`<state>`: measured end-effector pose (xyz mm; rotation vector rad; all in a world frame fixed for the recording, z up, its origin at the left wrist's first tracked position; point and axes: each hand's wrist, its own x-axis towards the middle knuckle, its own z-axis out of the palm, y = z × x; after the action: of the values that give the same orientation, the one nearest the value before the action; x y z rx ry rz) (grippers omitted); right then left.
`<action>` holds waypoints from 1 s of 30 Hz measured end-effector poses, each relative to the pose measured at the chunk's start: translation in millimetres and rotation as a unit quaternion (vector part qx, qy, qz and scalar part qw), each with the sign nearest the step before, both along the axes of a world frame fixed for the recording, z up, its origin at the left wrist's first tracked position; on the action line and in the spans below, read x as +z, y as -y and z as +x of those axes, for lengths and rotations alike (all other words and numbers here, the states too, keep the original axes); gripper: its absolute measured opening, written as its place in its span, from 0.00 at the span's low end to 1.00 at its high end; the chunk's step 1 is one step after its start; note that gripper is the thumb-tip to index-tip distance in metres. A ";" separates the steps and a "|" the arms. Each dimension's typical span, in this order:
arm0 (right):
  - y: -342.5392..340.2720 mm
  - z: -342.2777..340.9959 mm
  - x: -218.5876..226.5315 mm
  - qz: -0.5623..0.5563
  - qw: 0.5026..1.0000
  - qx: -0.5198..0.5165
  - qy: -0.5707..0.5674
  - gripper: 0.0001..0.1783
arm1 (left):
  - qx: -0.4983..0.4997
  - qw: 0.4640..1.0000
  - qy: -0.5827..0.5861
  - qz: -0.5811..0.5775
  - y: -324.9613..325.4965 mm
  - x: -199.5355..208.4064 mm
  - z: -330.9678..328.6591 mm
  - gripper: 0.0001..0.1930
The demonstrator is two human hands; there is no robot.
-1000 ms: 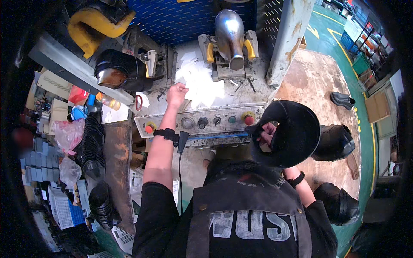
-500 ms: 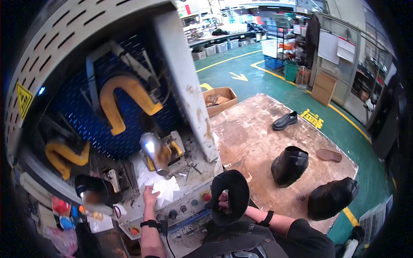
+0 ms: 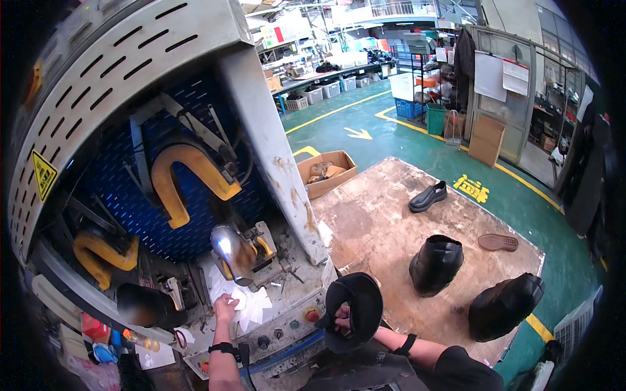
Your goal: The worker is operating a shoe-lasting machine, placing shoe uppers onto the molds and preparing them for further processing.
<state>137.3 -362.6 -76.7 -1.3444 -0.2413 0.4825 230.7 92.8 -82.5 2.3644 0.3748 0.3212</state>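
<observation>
Since the view swung rightward, right hand (image 3: pixel 343 316) still grips black upper (image 3: pixel 369 298), left hand (image 3: pixel 224 307) grip unclear

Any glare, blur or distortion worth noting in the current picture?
Head view: bright glare on the metal form, white paper by the left hand washed out; also head view: blurred patch on the black shoe upper at left, slotted panel bowed.

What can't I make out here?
In the head view:
Right hand: partly hidden by the black shoe upper it holds.
Whether the left hand grips the white paper: too small to tell.
Black shoe in the machine: front blurred.
Pink bag: cut off by the lower edge.
</observation>
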 end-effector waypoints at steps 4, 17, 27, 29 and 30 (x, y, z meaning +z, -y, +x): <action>10.6 0.8 -32.9 0.019 0.998 -0.008 0.062 0.10 | -0.007 0.997 -0.068 0.044 50.9 36.4 -7.1 0.12; 4.1 6.7 -19.0 0.029 0.998 0.032 -0.043 0.05 | -0.007 0.952 0.155 0.263 57.1 52.1 -23.1 0.09; -4.7 -0.8 -6.1 0.023 0.998 0.023 -0.045 0.06 | 0.026 0.923 -0.016 -0.384 116.0 79.1 -78.6 0.03; -11.2 -3.9 -15.4 0.070 0.996 0.017 -0.049 0.06 | -0.079 0.886 -0.048 -0.454 171.8 96.3 -107.0 0.03; -15.7 -5.0 -22.4 0.116 0.992 0.013 -0.050 0.06 | -0.145 0.902 -0.057 -0.402 186.9 81.4 -116.8 0.04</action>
<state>132.2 -346.9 -99.0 -1.0880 -0.2253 0.5263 113.9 -94.1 -1.2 1.5840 0.1517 -0.1113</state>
